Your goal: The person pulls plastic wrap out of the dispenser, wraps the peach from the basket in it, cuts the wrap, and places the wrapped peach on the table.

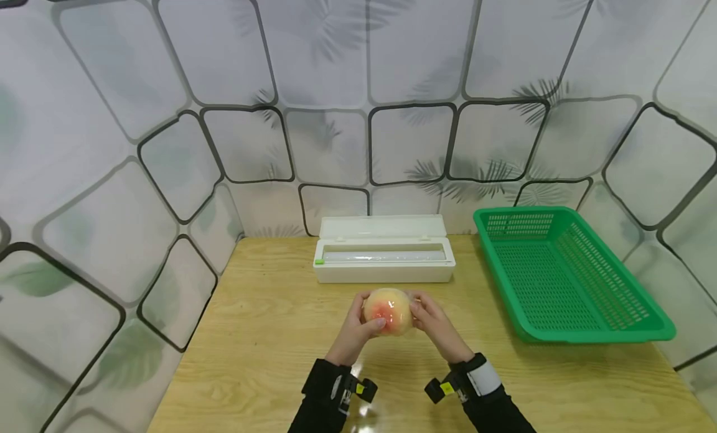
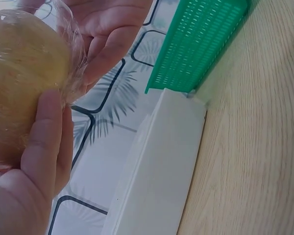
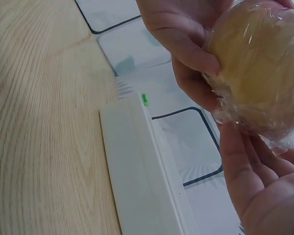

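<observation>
Over the table, in front of the white box, a yellow and red peach [image 1: 388,311] is covered in clear plastic wrap [image 3: 229,108]. My left hand [image 1: 358,331] grips the peach from the left, its thumb across the near side. On the opposite side my right hand [image 1: 435,321] pinches the plastic wrap close against the fruit. The left wrist view shows the wrap bunched and loose between the peach and the right hand's fingers [image 2: 105,54]. From the right wrist view, wrinkled film covers the underside near the fingertips of both hands.
A white plastic wrap dispenser box [image 1: 386,273] with its lid raised stands just beyond my hands, a roll inside. At the right lies a green perforated basket [image 1: 596,336]. The wooden table [image 1: 252,346] meets patterned wall coverings at the back and left.
</observation>
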`<state>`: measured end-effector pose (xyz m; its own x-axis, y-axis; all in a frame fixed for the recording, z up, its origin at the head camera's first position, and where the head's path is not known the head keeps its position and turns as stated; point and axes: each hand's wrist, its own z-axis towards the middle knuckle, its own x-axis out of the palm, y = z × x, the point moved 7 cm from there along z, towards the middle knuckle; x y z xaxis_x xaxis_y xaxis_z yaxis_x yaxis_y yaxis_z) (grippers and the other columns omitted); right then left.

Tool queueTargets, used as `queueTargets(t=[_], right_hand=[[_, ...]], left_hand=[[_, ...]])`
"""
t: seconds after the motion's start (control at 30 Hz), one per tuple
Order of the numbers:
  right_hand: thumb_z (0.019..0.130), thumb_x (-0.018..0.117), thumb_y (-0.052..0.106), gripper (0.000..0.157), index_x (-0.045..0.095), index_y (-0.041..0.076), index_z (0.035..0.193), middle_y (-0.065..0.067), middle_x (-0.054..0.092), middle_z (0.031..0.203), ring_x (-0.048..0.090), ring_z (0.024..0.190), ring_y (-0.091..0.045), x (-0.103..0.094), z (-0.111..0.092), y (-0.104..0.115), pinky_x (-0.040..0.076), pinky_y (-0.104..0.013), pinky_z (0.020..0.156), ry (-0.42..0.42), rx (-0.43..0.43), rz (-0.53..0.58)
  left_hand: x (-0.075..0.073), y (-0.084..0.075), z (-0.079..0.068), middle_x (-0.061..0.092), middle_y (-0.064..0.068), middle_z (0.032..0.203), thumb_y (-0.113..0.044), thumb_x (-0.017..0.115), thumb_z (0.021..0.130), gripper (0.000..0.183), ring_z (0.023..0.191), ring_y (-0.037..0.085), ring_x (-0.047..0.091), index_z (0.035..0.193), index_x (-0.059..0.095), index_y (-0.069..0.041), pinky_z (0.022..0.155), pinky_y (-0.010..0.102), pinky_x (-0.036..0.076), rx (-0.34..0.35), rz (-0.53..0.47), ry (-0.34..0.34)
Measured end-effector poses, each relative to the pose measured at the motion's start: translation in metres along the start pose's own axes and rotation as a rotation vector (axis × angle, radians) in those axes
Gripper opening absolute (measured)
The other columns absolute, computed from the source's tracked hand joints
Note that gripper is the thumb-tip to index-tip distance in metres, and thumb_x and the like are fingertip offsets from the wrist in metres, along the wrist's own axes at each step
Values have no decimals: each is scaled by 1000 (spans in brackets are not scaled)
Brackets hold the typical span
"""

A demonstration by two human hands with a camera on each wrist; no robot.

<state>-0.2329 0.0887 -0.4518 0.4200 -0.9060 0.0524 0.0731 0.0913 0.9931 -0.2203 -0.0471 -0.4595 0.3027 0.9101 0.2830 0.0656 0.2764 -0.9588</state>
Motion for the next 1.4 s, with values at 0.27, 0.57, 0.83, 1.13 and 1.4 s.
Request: queueTargets(t=[0.27, 0.57, 0.83, 1.13, 1.4], right_hand=[[93, 45, 14, 40, 36, -6, 126, -16, 47, 109, 47, 97, -19, 3, -2, 2, 43, -32, 79, -6, -10, -179], [84, 59, 6, 64, 21, -2, 135, -22, 35, 122, 38, 110, -35, -1, 1, 14, 41, -40, 85, -84, -18, -255], [79, 67, 10, 76, 18, 1, 136, -21, 36, 124, 39, 111, -31, 8, -1, 10, 40, -40, 87, -48, -19, -270], [78, 66, 5, 78, 14, 0, 137, -21, 35, 126, 38, 113, -32, 13, -6, 11, 37, -40, 90, -44, 30, -251], [80, 66, 10, 77, 16, 3, 138, -18, 36, 127, 39, 114, -29, 12, -4, 5, 37, -37, 91, -61, 38, -217]], left_hand=[[-1, 0, 0, 51, 9, 105, -8, 62, 79, 52, 91, 16, 52, 120, 30, -1, 74, 30, 44, 21, 17, -8], [1, -1, 7, 44, 15, 113, -11, 63, 80, 54, 97, 19, 49, 121, 29, -3, 78, 30, 43, 16, 60, -63], [0, 1, 2, 36, 17, 118, -15, 63, 81, 58, 102, 23, 43, 123, 24, -5, 81, 31, 40, -35, 112, -54], [1, 2, -2, 37, 17, 118, -15, 63, 80, 59, 102, 23, 44, 123, 24, -5, 82, 31, 40, -36, 123, -49], [0, 1, -2, 37, 15, 119, -11, 62, 82, 58, 103, 23, 43, 124, 23, -6, 82, 32, 40, -37, 124, -63]])
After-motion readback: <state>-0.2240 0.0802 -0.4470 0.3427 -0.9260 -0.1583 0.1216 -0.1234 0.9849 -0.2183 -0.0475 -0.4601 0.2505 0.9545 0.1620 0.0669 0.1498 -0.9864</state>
